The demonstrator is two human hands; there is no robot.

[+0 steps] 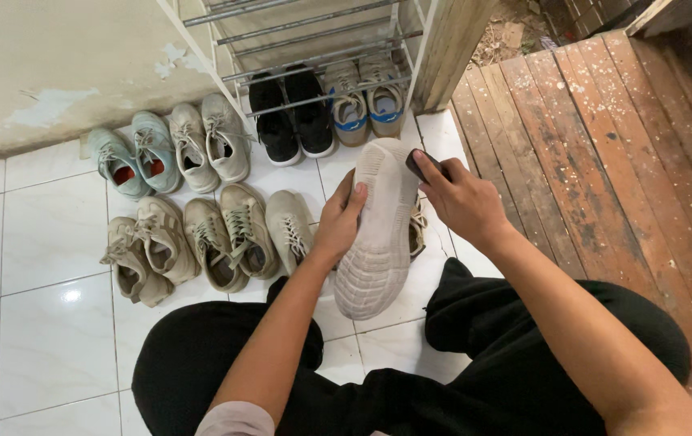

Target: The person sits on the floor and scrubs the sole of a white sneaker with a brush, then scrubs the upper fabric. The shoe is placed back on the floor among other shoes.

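Sneaker (378, 234), pale grey-white, is held sole up above the white tile floor (47, 323), approx. over the person's crossed legs, so the ribbed sole faces the camera for working on it. Left hand (339, 222) is wrapped around the shoe's left side, fingers closed on it, to keep it steady. Right hand (463, 202) is closed on a small dark brush-like object (420, 167) w/ its tip touching the sole near the toe end; what it is exactly I cannot tell. Beige sneakers (201, 242) stand in a row beside the left edge of the held shoe, mint pair (132, 157) behind them near the wall. Black pair (291, 117) and blue-white pair (366, 101) sit under the metal shoe rack (314, 32). Wooden planks (604, 145) run along the floor's right edge.
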